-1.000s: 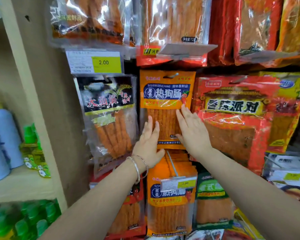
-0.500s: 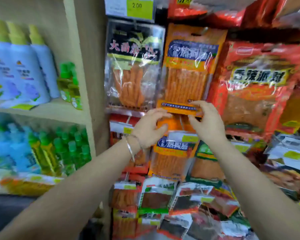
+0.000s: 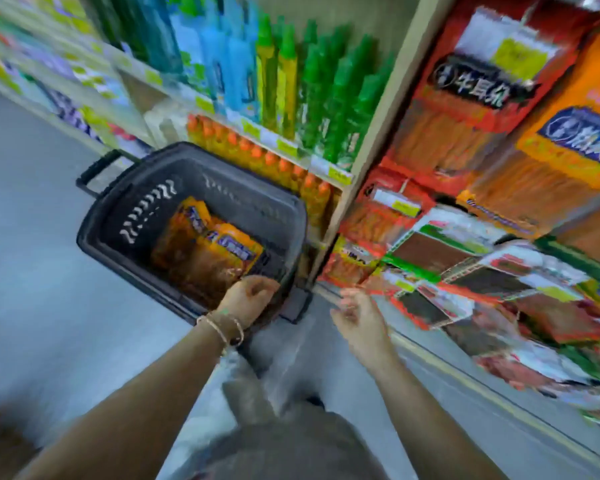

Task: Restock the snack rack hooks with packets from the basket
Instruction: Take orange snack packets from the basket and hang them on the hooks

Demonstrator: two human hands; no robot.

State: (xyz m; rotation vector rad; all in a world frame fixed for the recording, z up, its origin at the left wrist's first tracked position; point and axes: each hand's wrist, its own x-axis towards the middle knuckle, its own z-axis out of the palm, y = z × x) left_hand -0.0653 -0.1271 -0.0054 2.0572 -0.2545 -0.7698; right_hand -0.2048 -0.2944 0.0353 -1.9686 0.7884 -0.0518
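Note:
A dark plastic basket (image 3: 125, 216) stands on the floor, holding orange snack packets (image 3: 219, 244). My left hand (image 3: 248, 299) hovers over the basket's near edge, just above the packets, fingers loosely curled and holding nothing. My right hand (image 3: 357, 313) hangs in the air to the right of the basket, fingers relaxed and empty. The snack rack (image 3: 482, 202) fills the right side, hung with red and orange packets (image 3: 568, 161). The picture is blurred by motion.
Shelves of green, blue and orange bottles (image 3: 291, 88) stand behind the basket, divided from the rack by a beige upright post (image 3: 378, 133). Grey floor (image 3: 32, 271) lies to the left. My leg (image 3: 291, 445) is below.
My view swung down from the rack to the floor basket. Both hands left the hanging orange packet and dropped; the left one now reaches over the basket.

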